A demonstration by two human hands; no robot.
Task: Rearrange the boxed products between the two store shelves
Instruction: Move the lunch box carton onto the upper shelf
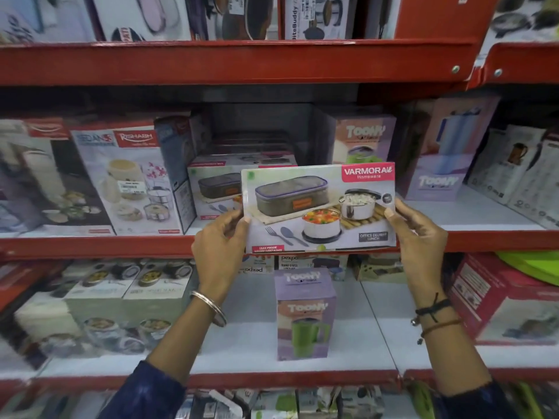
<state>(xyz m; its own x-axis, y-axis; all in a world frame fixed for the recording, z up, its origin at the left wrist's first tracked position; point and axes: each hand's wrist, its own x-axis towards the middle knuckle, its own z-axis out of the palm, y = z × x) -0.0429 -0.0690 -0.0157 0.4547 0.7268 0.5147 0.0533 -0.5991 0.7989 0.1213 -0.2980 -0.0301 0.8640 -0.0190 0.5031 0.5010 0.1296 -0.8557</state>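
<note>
Varmora lunch box carton [319,207] held upright, printed face toward the camera, in front of the red lip of the middle shelf [90,244]. Left hand [219,240] closed on the carton's left edge; right hand [416,234] closed on its right edge. Matching cartons [216,182] stacked on the shelf just behind. Lavender mug box [304,313] upright on the lower shelf [242,343], below the carton.
</note>
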